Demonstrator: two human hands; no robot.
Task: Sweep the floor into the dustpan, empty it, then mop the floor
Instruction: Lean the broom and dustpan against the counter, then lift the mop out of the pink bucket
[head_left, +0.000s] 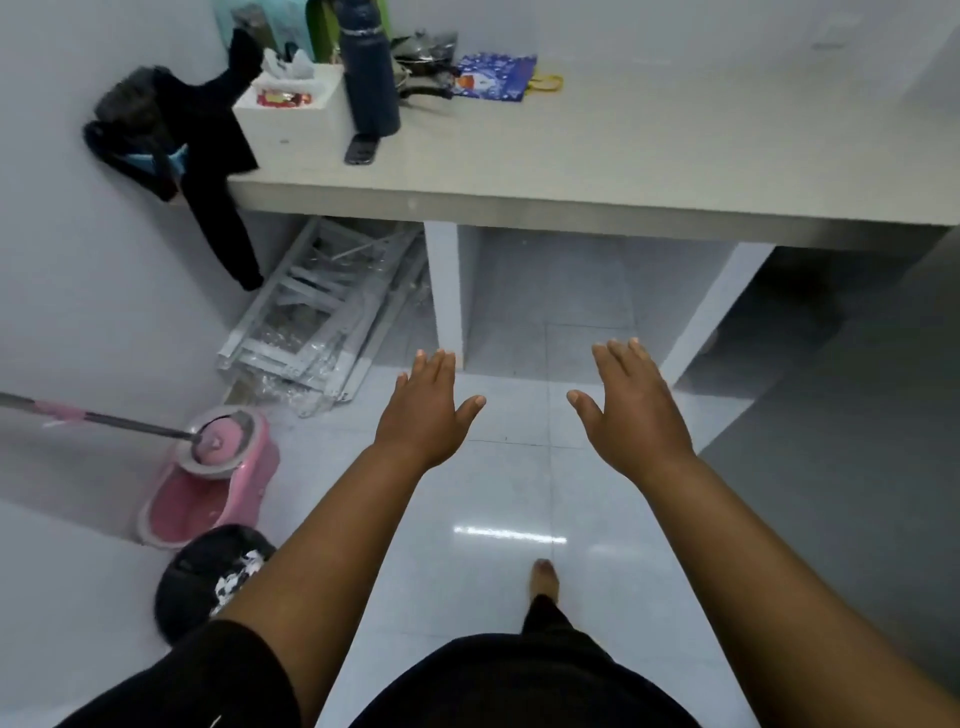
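Stretching both arms forward over the glossy white tiled floor (493, 493), holding the left hand (426, 415) and the right hand (631, 410) flat, palms down, fingers straight and a little spread, gripping nothing and touching nothing. Holding the two hands side by side, clearly apart from each other.

Looking down at the mop (215, 448) at the lower left, beside the wall: grey metal handle with a pink sleeve slanting in from the left edge, round pink head sitting in the grey-rimmed spinner of a pink bucket (202, 506) standing on the floor. Finding a black bin (202, 582) just beside the bucket, nearer the body, with white crumpled scraps at its rim, partly hidden behind the left arm.

Facing a pale counter (571, 176) carrying a dark blue bottle (370, 78), a dark phone (362, 149) lying at the bottle's foot, a white box (296, 122) and a blue gift bag (493, 75), with black clothing (208, 130) draping over its left corner. Seeing a folded metal rack (322, 312) leaning under the counter. Standing with one bare foot (544, 579) showing on the tiles.
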